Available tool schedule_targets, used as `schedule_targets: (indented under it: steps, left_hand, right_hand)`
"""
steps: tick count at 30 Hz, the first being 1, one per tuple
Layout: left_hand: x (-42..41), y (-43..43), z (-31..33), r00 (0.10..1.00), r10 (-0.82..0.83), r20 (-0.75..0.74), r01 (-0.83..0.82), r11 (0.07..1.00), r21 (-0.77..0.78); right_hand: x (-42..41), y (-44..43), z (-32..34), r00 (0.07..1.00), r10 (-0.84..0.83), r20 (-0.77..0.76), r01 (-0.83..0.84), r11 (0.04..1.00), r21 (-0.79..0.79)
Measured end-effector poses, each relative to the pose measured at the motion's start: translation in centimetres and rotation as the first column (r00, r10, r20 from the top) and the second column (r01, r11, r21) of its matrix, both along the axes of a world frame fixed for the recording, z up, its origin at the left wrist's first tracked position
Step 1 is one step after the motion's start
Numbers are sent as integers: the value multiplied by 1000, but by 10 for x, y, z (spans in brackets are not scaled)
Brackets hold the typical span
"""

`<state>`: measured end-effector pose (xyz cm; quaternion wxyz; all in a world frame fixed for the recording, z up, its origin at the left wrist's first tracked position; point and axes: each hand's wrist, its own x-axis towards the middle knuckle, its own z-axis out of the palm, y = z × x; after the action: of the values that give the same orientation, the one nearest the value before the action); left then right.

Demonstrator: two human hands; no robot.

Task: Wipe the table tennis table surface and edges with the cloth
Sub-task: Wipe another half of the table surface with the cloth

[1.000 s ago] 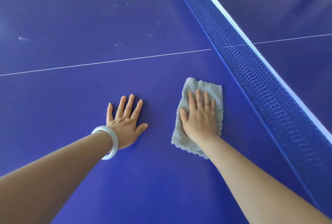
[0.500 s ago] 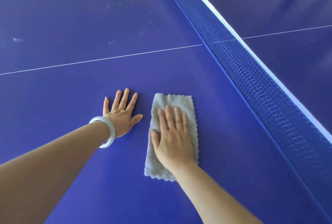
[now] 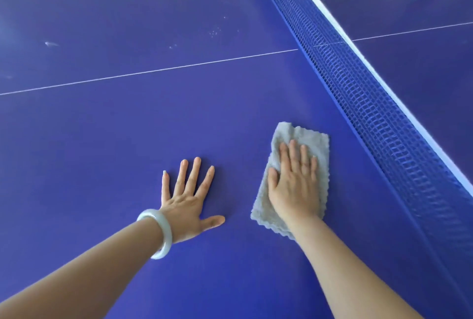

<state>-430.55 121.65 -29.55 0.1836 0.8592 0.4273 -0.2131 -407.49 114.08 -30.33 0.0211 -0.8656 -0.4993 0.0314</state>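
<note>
The four fingers (image 3: 293, 155) of the right hand (image 3: 294, 185) lie straight and close together, flat on top of the one grey cloth (image 3: 311, 139), with the thumb stretched along its left side; nothing is curled or pinched, the palm simply presses the cloth down on the table tennis table (image 3: 102, 152). The left hand (image 3: 186, 203) is also flat, its four fingers (image 3: 195, 173) spread apart and the thumb pointing right toward the cloth, resting on the bare blue surface and holding nothing. So there are two hands, both open-palmed, and one cloth under the right one only. One pale bracelet (image 3: 163, 226) sits on the left wrist. The cloth is folded into a rough rectangle with a scalloped edge (its far left corner is rumpled upward a little), and it shows past the fingertips, along the right of the hand and under the wrist. It lies just right of the left thumb, apart from it, with a narrow gap of blue between them. One blue net (image 3: 371, 103) with a white top band (image 3: 358, 50) runs diagonally from the top middle to the right edge; a band of blue surface lies between the cloth's right edge and the foot of the net. One thin white line (image 3: 153, 71) crosses the table beyond both hands and meets the net, with a wide stretch of blue between it and the fingertips. Past that line, a scatter of pale specks (image 3: 215, 32) marks the surface. Blue surface extends left of the left hand to the frame edge
</note>
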Motion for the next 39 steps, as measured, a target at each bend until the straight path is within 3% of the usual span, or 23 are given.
schedule_targets:
  steps: [3, 6, 8, 11, 13, 15, 16, 18, 20, 21, 23, 26, 29, 30, 35, 39]
  left_hand:
    - [-3, 2, 5, 1000, -15, 3, 15, 999, -51]
    - [-3, 0, 9, 1000, -15, 4, 15, 998, -55]
    - [-2, -1, 8, 1000, -5, -3, 5, 999, -46]
    - [-1, 0, 6, 1000, 1, -26, -1, 1000, -24]
    - [0, 0, 7, 999, 1, -42, -2, 999, -36]
    - [2, 0, 8, 999, 4, -38, -6, 999, -36]
    - [2, 0, 8, 999, 6, -36, -7, 999, -31]
    - [2, -1, 11, 999, 18, -34, -19, 999, -42]
    - [2, -1, 12, 1000, 21, -23, -22, 999, -41]
    - [1, -1, 12, 1000, 19, -21, -20, 999, -42]
    - [0, 0, 11, 1000, 19, -17, -20, 999, -44]
    - [-1, 0, 8, 1000, 11, -16, -11, 1000, -16]
    - [-1, 0, 6, 1000, 8, -16, -8, 1000, 1]
    - [-1, -1, 6, 1000, 4, -16, -4, 1000, 2]
    - [-1, -13, 15, 999, 9, 36, -11, 997, 70]
    - [-33, -71, 8, 998, -58, 34, 52, 989, 139]
  right_hand:
    - [-60, -16, -6, 933, 357, -43, -356, 934, 26]
    - [-8, -25, -2, 847, 529, -57, -528, 849, 26]
    - [55, -35, 0, 911, 411, 10, -411, 911, -8]
    - [125, -46, 4, 996, 64, 61, -57, 993, -102]
    - [109, -44, 2, 992, -119, 30, 121, 991, -56]
    - [51, -43, 0, 987, -162, -1, 162, 986, 29]
    - [16, -46, -3, 997, -77, -24, 79, 995, 68]
    - [-42, -64, -10, 962, 267, -49, -265, 963, 53]
    - [-33, -78, -5, 861, 503, -77, -500, 864, 54]
    - [-8, -82, -3, 854, 516, -66, -513, 856, 58]
    - [54, -95, 0, 921, 388, 26, -388, 921, -29]
    - [125, -112, 7, 997, 28, 75, -18, 992, -128]
    - [84, -101, 2, 987, -155, 52, 158, 986, -60]
    - [51, -96, 0, 990, -137, 29, 138, 990, -33]
    - [-100, -89, -8, 957, 289, -38, -285, 955, 83]
    - [-62, -114, -5, 901, 433, -23, -430, 900, 75]
